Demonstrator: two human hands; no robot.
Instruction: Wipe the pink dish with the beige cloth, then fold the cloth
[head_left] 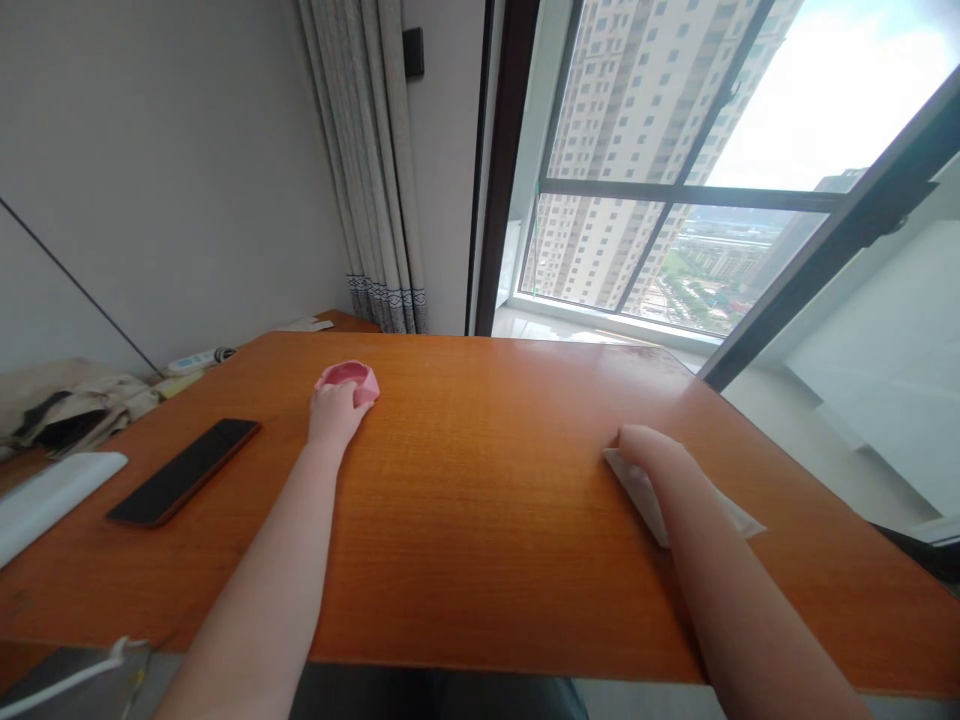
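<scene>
Two hands are reaching across a brown table (480,500). Toward its far left part, the left hand (334,410) is holding a small pink container (366,380), its fingers closing on the near rim with the thumb lying outside. Well apart, at the right, the right hand (654,446) is resting over a white cloth (643,495), fingers curling down; how tightly they are gripping it, I cannot tell. A dark phone (187,470) is lying left of the left forearm.
</scene>
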